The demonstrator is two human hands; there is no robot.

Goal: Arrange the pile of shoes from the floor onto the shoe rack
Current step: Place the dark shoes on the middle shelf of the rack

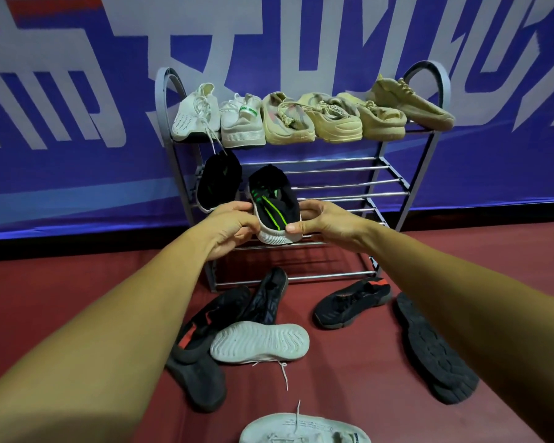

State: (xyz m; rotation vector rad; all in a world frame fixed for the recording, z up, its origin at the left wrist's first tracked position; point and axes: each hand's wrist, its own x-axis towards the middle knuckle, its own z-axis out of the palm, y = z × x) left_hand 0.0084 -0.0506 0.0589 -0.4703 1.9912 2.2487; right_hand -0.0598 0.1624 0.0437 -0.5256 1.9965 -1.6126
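Gripping black green-striped shoe (274, 206): left hand (234, 226), right hand (328, 221) fingers curled round it; banner (77, 161) lettering illegible.

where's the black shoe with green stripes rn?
Head view, centre: black-and-green shoe held by left hand and right hand at the shoe rack middle shelf, right of the other black shoe.

tan shoe (335, 123) strap: "SPORT" | wall banner (77, 161): large white characters, unreadable | white shoe (192, 118) print: too small
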